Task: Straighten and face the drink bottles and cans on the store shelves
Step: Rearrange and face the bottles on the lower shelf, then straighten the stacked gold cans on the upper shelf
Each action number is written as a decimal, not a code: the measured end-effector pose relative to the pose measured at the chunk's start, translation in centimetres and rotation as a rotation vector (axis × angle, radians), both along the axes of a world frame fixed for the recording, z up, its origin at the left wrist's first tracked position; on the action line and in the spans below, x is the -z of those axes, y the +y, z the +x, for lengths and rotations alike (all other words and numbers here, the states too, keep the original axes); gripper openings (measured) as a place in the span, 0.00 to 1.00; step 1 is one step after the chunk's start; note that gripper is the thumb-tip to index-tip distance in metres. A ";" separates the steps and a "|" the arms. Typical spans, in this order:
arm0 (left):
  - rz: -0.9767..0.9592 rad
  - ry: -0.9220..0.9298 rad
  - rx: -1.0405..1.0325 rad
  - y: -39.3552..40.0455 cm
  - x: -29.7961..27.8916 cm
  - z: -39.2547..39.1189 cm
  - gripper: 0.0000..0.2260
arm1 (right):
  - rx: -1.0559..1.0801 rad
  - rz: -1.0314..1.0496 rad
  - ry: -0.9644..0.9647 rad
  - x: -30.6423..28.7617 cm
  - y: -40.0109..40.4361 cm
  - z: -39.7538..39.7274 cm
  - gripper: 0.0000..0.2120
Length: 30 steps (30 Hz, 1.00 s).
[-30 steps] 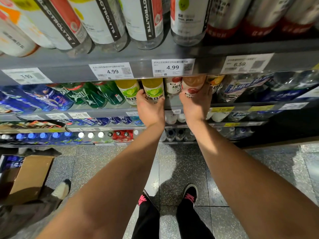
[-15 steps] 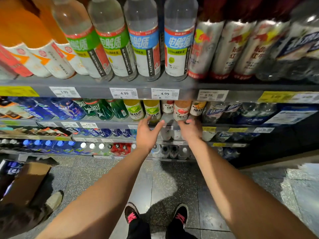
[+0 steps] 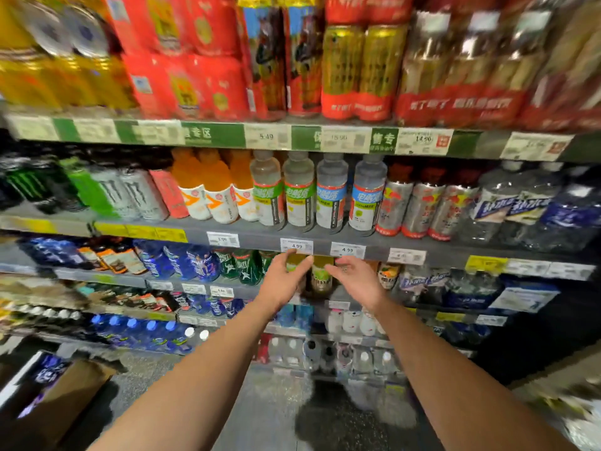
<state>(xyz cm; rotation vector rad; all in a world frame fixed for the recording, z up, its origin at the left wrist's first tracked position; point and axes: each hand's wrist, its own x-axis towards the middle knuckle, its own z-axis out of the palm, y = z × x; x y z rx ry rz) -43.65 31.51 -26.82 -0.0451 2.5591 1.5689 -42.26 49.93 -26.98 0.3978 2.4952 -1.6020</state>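
Two hands reach toward the same shelf row, fingers loose and spread, neither gripping anything. Left hand: fingers extended, tips at the yellow-capped bottle with a green label; whether they touch it cannot be told through the blur. Right hand: fingers relaxed and slightly bent, palm turned inward, thumb side toward a second yellow-capped bottle that stands between the two hands. No contact visible there.

Just above the fingertips: shelf edge with two price tags reading 4.99, one over each hand. Right of the right hand's fingers, a bottle with an orange fruit label, then dark blue-labelled bottles further off. Left of the left hand's fingers, dark green bottles, then blue bottles.

One shelf above the fingers: four clear electrolyte bottles upright in a row, two green-banded and two blue-banded, labels facing out. Orange drink bottles to their left, silver-and-red cans to their right.

Higher still: red and gold multipacks, blurred. Below the forearms, lower shelves with white-capped bottles. Cardboard box on the floor, far down-left of the left arm.
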 end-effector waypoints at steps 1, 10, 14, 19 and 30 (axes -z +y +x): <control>-0.014 0.022 0.008 -1.1 -1.2 0.2 0.29 | -0.024 0.012 0.023 -1.3 -1.1 0.2 0.23; 0.018 0.198 0.077 -13.6 -13.0 3.1 0.33 | -0.103 0.118 0.252 -13.1 -12.9 3.2 0.29; 0.015 0.271 0.065 -19.1 -17.1 3.7 0.30 | -0.142 0.121 0.365 -17.4 -17.7 3.9 0.29; 0.054 0.321 0.043 -23.9 -21.5 3.7 0.27 | -0.170 0.106 0.487 -22.1 -21.9 3.7 0.27; -0.070 0.533 0.096 -30.0 -32.4 -0.7 0.34 | -0.318 0.154 0.729 -32.7 -26.8 -1.6 0.27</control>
